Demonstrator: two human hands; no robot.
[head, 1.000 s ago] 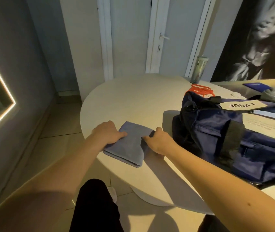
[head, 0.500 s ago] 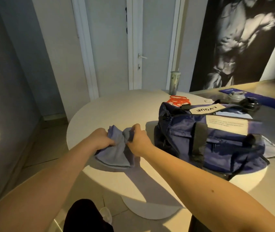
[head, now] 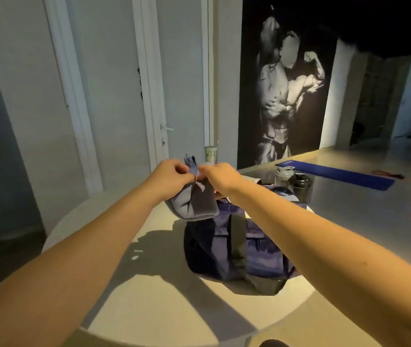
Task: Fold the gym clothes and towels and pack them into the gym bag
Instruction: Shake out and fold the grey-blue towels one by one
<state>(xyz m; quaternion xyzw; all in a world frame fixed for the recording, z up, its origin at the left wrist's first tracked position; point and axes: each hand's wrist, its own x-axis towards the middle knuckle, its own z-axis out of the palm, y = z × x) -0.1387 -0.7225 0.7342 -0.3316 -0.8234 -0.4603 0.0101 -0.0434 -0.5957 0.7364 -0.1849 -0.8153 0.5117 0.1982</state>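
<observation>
Both hands hold a folded grey-blue cloth towel (head: pixel 194 204) by its top edges: the left hand (head: pixel 171 175) has its fingers curled round the stacked layers, and the right hand (head: pixel 220 177) pinches the same bunch just beside it. The towel hangs clear of the round pale table (head: pixel 161 296), over the near-left end of the dark navy fabric gym bag (head: pixel 237 246) (whether cloth touches bag cannot be told). The bag sits on the table under the right forearm. Beyond it stand a clear shaker bottle (head: pixel 283 175) and a dark shaker bottle (head: pixel 302 182), with a long blue mat (head: pixel 337 175) lying farther back.
</observation>
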